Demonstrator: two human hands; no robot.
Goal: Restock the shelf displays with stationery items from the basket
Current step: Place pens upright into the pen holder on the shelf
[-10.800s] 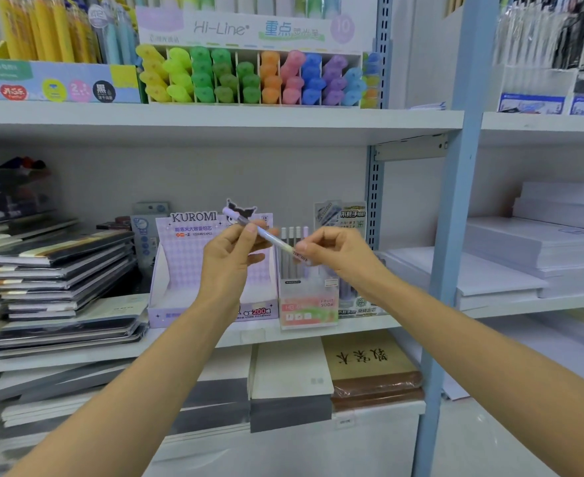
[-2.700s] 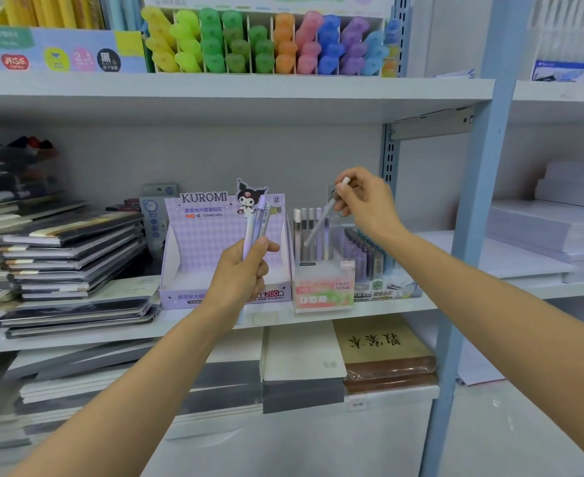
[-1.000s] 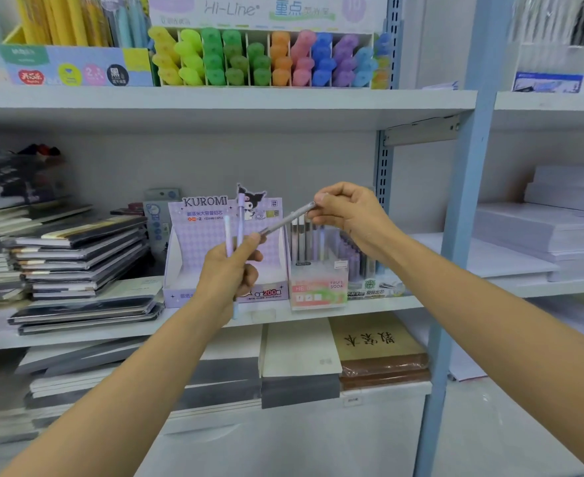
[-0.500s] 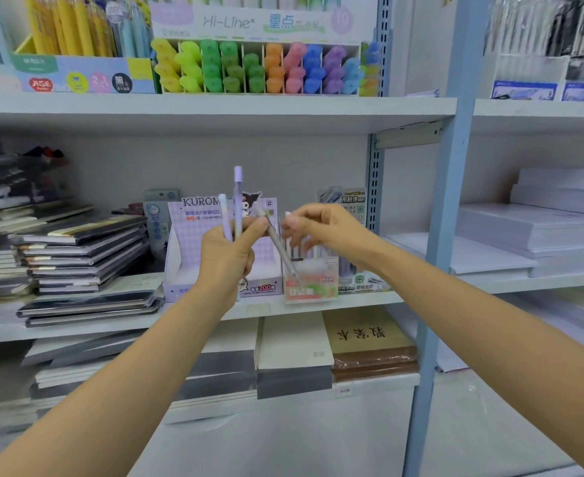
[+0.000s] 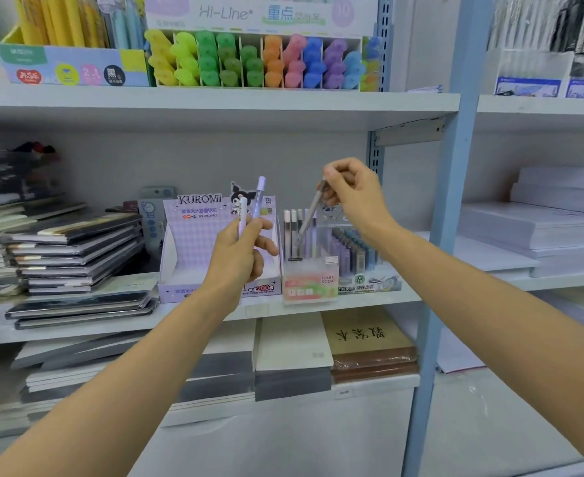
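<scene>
grey pen | tilted, tip now down in fruit soda box, came right from beside left hand | right hand pinches its top | left hand grips two lilac pens upright | judged: nearly slotted, two remain

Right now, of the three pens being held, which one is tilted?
The grey pen pinched by the right hand: it slants down toward the Fruit Soda box, while the white pen and lilac pen in the left hand stand upright.
</scene>
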